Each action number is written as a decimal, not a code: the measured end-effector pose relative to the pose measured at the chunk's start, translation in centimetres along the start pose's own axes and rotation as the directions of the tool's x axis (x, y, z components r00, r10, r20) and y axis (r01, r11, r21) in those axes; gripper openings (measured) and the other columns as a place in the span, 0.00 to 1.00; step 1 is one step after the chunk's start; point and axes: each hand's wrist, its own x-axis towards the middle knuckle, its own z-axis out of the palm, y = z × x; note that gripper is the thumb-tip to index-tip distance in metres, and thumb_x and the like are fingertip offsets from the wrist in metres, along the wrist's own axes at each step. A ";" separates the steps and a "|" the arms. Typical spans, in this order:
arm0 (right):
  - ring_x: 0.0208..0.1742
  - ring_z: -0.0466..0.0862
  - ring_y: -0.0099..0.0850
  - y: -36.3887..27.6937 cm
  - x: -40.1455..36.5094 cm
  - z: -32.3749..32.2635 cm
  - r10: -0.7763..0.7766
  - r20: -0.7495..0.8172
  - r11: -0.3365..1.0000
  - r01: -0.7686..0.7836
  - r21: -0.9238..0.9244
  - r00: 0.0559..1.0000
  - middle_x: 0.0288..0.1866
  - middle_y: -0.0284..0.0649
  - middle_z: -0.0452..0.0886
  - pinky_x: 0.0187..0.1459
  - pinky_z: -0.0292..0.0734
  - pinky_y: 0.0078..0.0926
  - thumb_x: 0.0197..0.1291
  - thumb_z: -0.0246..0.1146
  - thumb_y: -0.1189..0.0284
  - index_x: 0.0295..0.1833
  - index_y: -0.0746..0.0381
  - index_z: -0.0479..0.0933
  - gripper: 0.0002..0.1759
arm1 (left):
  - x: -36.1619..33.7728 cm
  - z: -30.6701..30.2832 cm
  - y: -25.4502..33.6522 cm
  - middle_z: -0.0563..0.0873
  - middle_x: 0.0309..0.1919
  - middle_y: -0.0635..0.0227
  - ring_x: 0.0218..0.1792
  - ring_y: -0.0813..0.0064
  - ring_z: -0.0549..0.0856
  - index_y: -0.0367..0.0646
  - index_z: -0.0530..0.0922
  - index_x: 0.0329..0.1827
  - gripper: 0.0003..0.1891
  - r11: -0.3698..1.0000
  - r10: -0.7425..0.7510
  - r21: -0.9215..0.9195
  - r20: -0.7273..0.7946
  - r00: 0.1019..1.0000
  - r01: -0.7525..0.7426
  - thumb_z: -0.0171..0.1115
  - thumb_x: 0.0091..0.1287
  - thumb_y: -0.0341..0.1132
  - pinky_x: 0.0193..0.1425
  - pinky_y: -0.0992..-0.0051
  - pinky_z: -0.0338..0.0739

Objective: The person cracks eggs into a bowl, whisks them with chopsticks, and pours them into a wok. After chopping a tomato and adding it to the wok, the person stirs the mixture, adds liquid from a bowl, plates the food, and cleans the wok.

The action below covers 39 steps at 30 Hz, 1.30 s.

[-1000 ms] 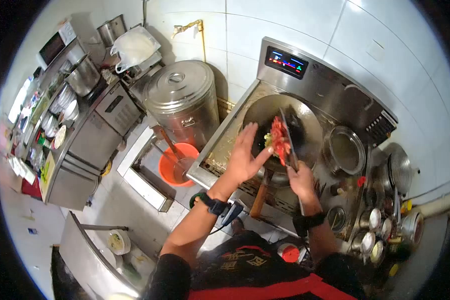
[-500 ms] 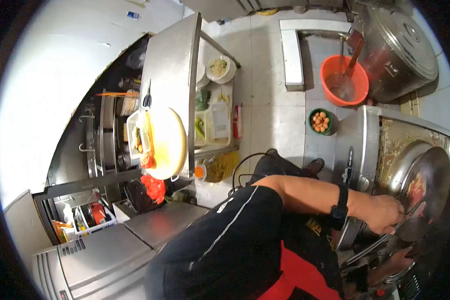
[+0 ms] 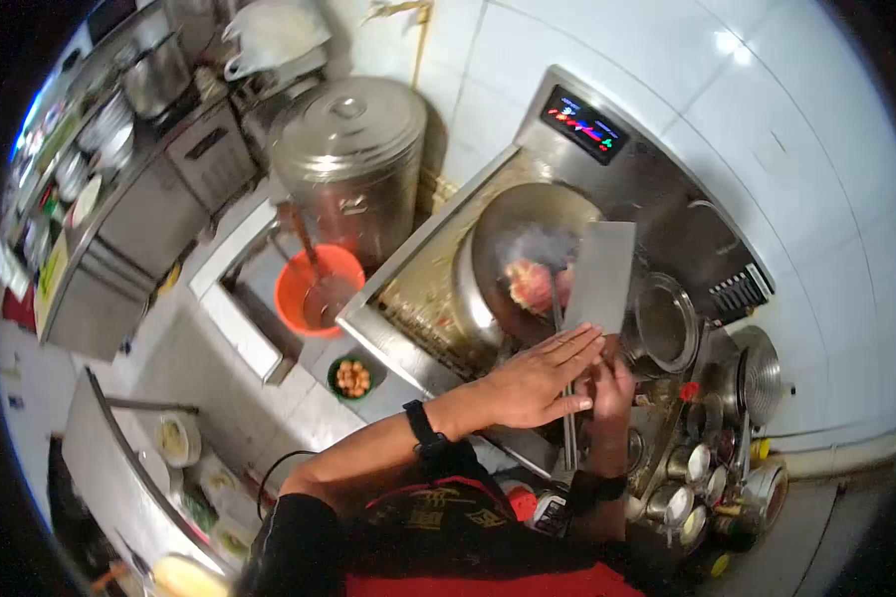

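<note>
My left hand [image 3: 543,383] reaches in from the lower left, fingers stretched out against the lower part of a cleaver blade [image 3: 605,269]. Beside it, my right hand [image 3: 610,386] is closed at the cleaver's lower end; the handle itself is mostly hidden. The broad blade stands over the right side of a dark wok [image 3: 538,207]. Inside the wok lies a yellow and red food mass [image 3: 530,286], with steam above it. A long metal utensil handle [image 3: 570,443] runs from the wok beneath my left hand; its working end cannot be made out.
A metal pot [image 3: 664,323] stands right of the wok, with several seasoning containers [image 3: 677,502] below. Left of the stove are an orange bucket [image 3: 319,289], a green bowl of eggs [image 3: 351,378] and a large lidded stockpot [image 3: 348,149]. A lit control panel [image 3: 584,124] is behind.
The view has swung from the side table to the stove. My left hand, earlier around a utensil handle at the wok, now lies with fingers extended on the cleaver, which has come into view.
</note>
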 end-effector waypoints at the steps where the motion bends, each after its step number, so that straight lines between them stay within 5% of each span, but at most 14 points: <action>1: 0.20 0.73 0.24 0.4 -0.5 0.1 -0.013 -0.032 0.999 0.014 0.044 0.999 0.28 0.35 0.75 0.21 0.68 0.25 0.69 0.59 0.66 0.38 0.63 0.74 0.11 | 1.2 0.3 -0.2 0.54 0.77 0.45 0.78 0.51 0.53 0.30 0.52 0.76 0.40 0.999 0.032 0.004 0.020 0.999 -0.032 0.53 0.72 0.50 0.81 0.60 0.49; 5: 0.20 0.72 0.25 -3.3 -4.2 -1.1 0.071 0.033 0.994 -0.068 -0.086 0.997 0.27 0.33 0.72 0.21 0.67 0.25 0.69 0.57 0.67 0.41 0.64 0.73 0.10 | 6.0 2.9 -1.7 0.50 0.78 0.45 0.79 0.51 0.49 0.29 0.50 0.77 0.41 0.990 0.126 -0.064 0.027 0.992 -0.124 0.50 0.73 0.54 0.81 0.58 0.44; 8: 0.18 0.71 0.24 -3.8 -6.4 -2.7 0.127 -0.076 0.985 -0.135 -0.107 0.989 0.24 0.31 0.71 0.19 0.67 0.26 0.64 0.60 0.66 0.41 0.61 0.75 0.09 | 7.8 3.7 -4.9 0.54 0.76 0.43 0.79 0.51 0.51 0.28 0.55 0.75 0.41 0.921 -0.335 0.188 -0.067 0.940 0.342 0.51 0.71 0.55 0.81 0.57 0.46; 9: 0.17 0.70 0.23 -2.3 -6.3 -3.8 0.110 -0.187 0.973 -0.144 -0.179 0.976 0.22 0.30 0.70 0.19 0.67 0.25 0.64 0.61 0.62 0.41 0.60 0.75 0.12 | 7.0 6.6 -8.7 0.73 0.64 0.41 0.69 0.48 0.70 0.29 0.72 0.63 0.33 0.865 -0.390 0.224 -0.260 0.883 0.448 0.55 0.69 0.53 0.74 0.53 0.60; 10: 0.19 0.72 0.24 0.5 -5.7 -5.6 0.114 -0.284 0.990 -0.134 -0.051 0.952 0.23 0.32 0.72 0.20 0.68 0.26 0.65 0.61 0.59 0.40 0.60 0.76 0.14 | 6.8 3.5 -8.3 0.85 0.42 0.46 0.51 0.49 0.83 0.36 0.83 0.45 0.21 0.769 -0.537 0.447 0.064 0.841 0.457 0.60 0.66 0.48 0.59 0.51 0.74; 12: 0.33 0.77 0.26 2.6 -4.5 -7.4 -0.059 -0.239 0.978 0.008 -0.209 0.969 0.31 0.36 0.76 0.36 0.74 0.26 0.68 0.58 0.61 0.46 0.62 0.74 0.15 | 3.6 5.7 -9.4 0.84 0.24 0.50 0.28 0.51 0.85 0.39 0.85 0.33 0.17 0.897 -0.434 0.122 0.055 0.899 0.426 0.67 0.51 0.46 0.32 0.58 0.79; 14: 0.39 0.78 0.26 1.5 -3.1 -4.9 -0.161 -0.035 0.944 0.143 -0.296 0.986 0.36 0.37 0.76 0.45 0.75 0.27 0.70 0.55 0.64 0.47 0.63 0.72 0.12 | 0.5 -0.1 -2.0 0.85 0.43 0.46 0.46 0.44 0.83 0.34 0.76 0.56 0.32 0.953 -0.100 -0.264 0.198 0.975 0.152 0.72 0.54 0.48 0.50 0.54 0.78; 17: 0.52 0.84 0.50 -0.3 -3.9 1.4 -0.757 0.448 0.190 0.817 -0.544 0.475 0.53 0.55 0.82 0.52 0.80 0.41 0.74 0.55 0.65 0.56 0.70 0.78 0.19 | -4.4 0.2 1.7 0.82 0.50 0.48 0.47 0.45 0.83 0.36 0.72 0.62 0.36 0.939 -0.081 -0.338 -0.048 0.996 0.061 0.75 0.50 0.40 0.51 0.55 0.78; 19: 0.51 0.78 0.28 1.8 -6.4 8.4 -0.362 0.303 0.920 0.285 0.270 0.881 0.48 0.39 0.77 0.59 0.70 0.29 0.71 0.53 0.71 0.57 0.67 0.71 0.14 | -8.3 -2.8 3.1 0.83 0.45 0.47 0.45 0.44 0.83 0.37 0.72 0.57 0.32 0.935 -0.351 -0.104 -0.145 0.925 0.338 0.74 0.49 0.38 0.47 0.53 0.78; 22: 0.45 0.79 0.26 1.6 -9.7 14.2 -0.233 0.710 0.949 0.316 0.015 0.665 0.48 0.36 0.78 0.49 0.75 0.26 0.66 0.59 0.74 0.62 0.68 0.70 0.20 | -17.0 -7.0 4.4 0.84 0.33 0.49 0.35 0.46 0.85 0.38 0.77 0.50 0.23 0.889 -0.427 -0.035 -0.422 0.799 0.457 0.71 0.52 0.38 0.37 0.55 0.79; 26: 0.55 0.83 0.33 1.8 -11.9 20.0 0.009 0.986 0.910 0.408 -0.077 0.166 0.61 0.51 0.78 0.49 0.79 0.28 0.61 0.62 0.80 0.72 0.67 0.64 0.32 | -35.4 -9.6 9.8 0.86 0.29 0.56 0.31 0.54 0.87 0.42 0.79 0.49 0.19 0.756 -0.479 -0.037 -0.711 0.515 0.654 0.68 0.55 0.36 0.34 0.59 0.80; 28: 0.54 0.82 0.33 3.4 -14.9 23.7 0.204 0.968 0.901 0.359 -0.243 0.143 0.59 0.51 0.78 0.54 0.77 0.27 0.64 0.60 0.81 0.71 0.69 0.64 0.30 | -48.5 -6.9 19.2 0.85 0.30 0.52 0.32 0.51 0.86 0.42 0.80 0.45 0.16 0.335 -0.679 -0.207 -0.730 0.082 0.919 0.68 0.55 0.38 0.35 0.59 0.78; 33: 0.53 0.82 0.31 6.2 -20.5 27.9 0.345 0.939 0.862 0.391 -0.322 0.012 0.57 0.49 0.80 0.54 0.76 0.25 0.65 0.60 0.80 0.71 0.69 0.65 0.28 | -62.0 5.0 35.1 0.84 0.28 0.48 0.33 0.47 0.85 0.38 0.80 0.41 0.19 -0.127 -0.307 -0.559 -0.763 -0.569 0.819 0.68 0.56 0.44 0.37 0.57 0.78; 39: 0.51 0.84 0.33 6.4 -26.2 30.5 0.326 0.945 0.814 0.513 -0.272 -0.016 0.54 0.50 0.83 0.51 0.80 0.29 0.64 0.64 0.74 0.68 0.69 0.68 0.28 | -70.5 12.8 43.3 0.86 0.28 0.48 0.32 0.48 0.86 0.39 0.83 0.36 0.22 -0.533 -0.020 -0.655 -0.623 -0.782 0.535 0.67 0.59 0.53 0.38 0.56 0.80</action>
